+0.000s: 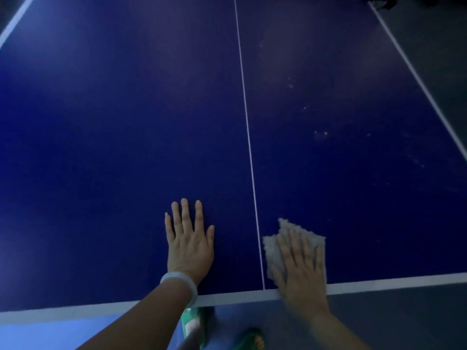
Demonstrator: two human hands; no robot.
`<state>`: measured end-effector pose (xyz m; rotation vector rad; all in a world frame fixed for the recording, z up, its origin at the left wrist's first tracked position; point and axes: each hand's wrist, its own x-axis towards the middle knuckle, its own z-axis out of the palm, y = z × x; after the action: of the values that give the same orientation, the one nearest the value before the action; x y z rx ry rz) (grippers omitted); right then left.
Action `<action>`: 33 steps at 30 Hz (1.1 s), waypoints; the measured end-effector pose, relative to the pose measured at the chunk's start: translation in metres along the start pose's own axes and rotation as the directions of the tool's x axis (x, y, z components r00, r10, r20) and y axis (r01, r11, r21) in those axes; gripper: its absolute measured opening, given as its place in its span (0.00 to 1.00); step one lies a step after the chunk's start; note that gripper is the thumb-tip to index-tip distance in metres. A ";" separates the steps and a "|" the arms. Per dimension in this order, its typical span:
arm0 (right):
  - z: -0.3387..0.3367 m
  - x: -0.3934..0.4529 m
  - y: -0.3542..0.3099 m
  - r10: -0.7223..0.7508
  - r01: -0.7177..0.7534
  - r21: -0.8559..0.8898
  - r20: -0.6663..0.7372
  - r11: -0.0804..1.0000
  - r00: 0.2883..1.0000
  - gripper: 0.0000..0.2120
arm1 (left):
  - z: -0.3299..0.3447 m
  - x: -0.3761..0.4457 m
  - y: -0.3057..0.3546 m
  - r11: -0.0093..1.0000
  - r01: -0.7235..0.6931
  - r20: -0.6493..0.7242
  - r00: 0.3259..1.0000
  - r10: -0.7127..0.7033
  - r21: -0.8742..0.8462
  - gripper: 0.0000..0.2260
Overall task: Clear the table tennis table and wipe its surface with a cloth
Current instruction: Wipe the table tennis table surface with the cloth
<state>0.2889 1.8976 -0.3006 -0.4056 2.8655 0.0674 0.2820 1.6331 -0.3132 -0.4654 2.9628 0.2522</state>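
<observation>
A grey cloth (293, 248) lies flat on the blue table (126, 122) at its near edge, just right of the white centre line (249, 137). The right hand (300, 271) presses it down with straight, spread fingers. The left hand (189, 242), a pale bangle (180, 286) on its wrist, rests flat and open left of the line. Faint smudges (321, 133) mark the far right half.

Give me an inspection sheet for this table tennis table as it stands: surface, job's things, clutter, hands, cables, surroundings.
Surface: blue table tennis table, white centre line; pale spots and smears on the right half.
Job's things: grey cloth lying flat near the near edge, right of the centre line.
Clutter: nothing seen on the table.
Hands: left hand flat on the table, fingers straight, pale bracelet at the wrist; right hand pressing flat on the cloth.
Cables: nothing seen.
Surroundings: grey floor; green footwear below the table edge.
</observation>
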 end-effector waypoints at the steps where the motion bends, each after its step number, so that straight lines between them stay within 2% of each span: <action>1: -0.003 0.006 0.015 0.098 -0.098 -0.002 0.005 0.995 0.995 0.35 | -0.001 -0.001 0.000 1.000 -0.004 0.002 1.000 0.004 -0.001 0.30; 4: -0.011 0.026 0.036 0.319 -0.320 0.068 0.024 0.945 0.947 0.34 | -0.007 -0.001 0.003 1.000 -0.012 0.013 1.000 0.012 -0.025 0.31; 6: -0.014 0.033 0.030 0.341 -0.344 0.116 0.043 0.932 0.939 0.34 | -0.013 0.001 0.010 0.995 0.002 0.037 0.999 0.001 -0.101 0.31; 8: -0.013 0.032 0.015 0.249 -0.251 0.099 0.024 0.963 0.968 0.35 | -0.019 0.002 0.028 0.982 -0.024 0.001 1.000 0.025 -0.187 0.31; 10: -0.010 0.028 0.005 0.062 -0.063 0.064 0.013 0.996 0.998 0.36 | -0.022 0.003 0.055 0.971 -0.032 -0.020 0.999 0.029 -0.237 0.32; 12: -0.007 0.029 0.022 -0.125 0.126 0.042 -0.019 0.991 0.992 0.35 | -0.019 0.006 0.087 0.967 0.049 0.017 0.999 -0.047 -0.248 0.36; 14: -0.008 0.037 0.062 -0.178 0.178 0.019 -0.002 0.984 0.984 0.34 | -0.012 0.009 0.115 0.966 0.156 0.052 0.988 -0.148 -0.206 0.40; 16: -0.011 0.049 0.113 -0.055 0.054 -0.021 -0.015 0.998 0.998 0.35 | -0.006 0.010 0.132 0.960 0.233 0.056 0.972 -0.227 -0.157 0.43; 19: -0.021 0.071 0.164 0.246 -0.248 0.090 0.028 0.965 0.969 0.28 | 0.006 0.012 0.140 0.959 0.275 0.007 0.961 -0.275 -0.069 0.42; 21: -0.022 0.078 0.167 0.330 -0.334 0.140 0.052 0.932 0.942 0.26 | 0.011 0.012 0.140 0.957 0.285 -0.022 0.958 -0.287 -0.058 0.41; 22: -0.023 0.078 0.159 0.314 -0.320 0.148 0.060 0.936 0.947 0.28 | 0.014 0.012 0.141 0.956 0.287 -0.033 0.957 -0.289 -0.059 0.40; 23: -0.022 0.077 0.149 0.248 -0.251 0.148 0.040 0.957 0.968 0.31 | 0.016 0.012 0.142 0.957 0.286 -0.040 0.957 -0.288 -0.057 0.39; 25: -0.021 0.072 0.120 -0.012 0.013 0.071 -0.023 0.997 1.000 0.41 | 0.018 0.012 0.143 0.957 0.286 -0.042 0.957 -0.288 -0.060 0.39; 26: -0.019 0.073 0.107 -0.148 0.150 0.034 -0.053 0.988 0.987 0.40 | 0.018 0.013 0.144 0.956 0.287 -0.047 0.956 -0.290 -0.063 0.39; 28: -0.024 0.089 0.088 -0.356 0.358 0.012 -0.077 0.934 0.931 0.30 | 0.017 0.014 0.145 0.955 0.291 -0.059 0.954 -0.295 -0.066 0.38; 30: -0.033 0.120 0.081 -0.469 0.468 -0.025 -0.032 0.883 0.883 0.28 | 0.017 0.015 0.146 0.954 0.293 -0.060 0.953 -0.296 -0.064 0.38; 32: -0.041 0.161 0.092 -0.536 0.535 -0.135 0.025 0.834 0.844 0.29 | 0.017 0.015 0.147 0.956 0.290 -0.062 0.954 -0.293 -0.048 0.38; 33: -0.045 0.181 0.102 -0.493 0.491 -0.150 0.027 0.858 0.870 0.28 | 0.017 0.015 0.146 0.956 0.290 -0.067 0.954 -0.292 -0.046 0.37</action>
<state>0.0810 1.9435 -0.3004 -1.1601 2.6787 0.1916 0.2233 1.7688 -0.3112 -0.9242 2.9095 0.2608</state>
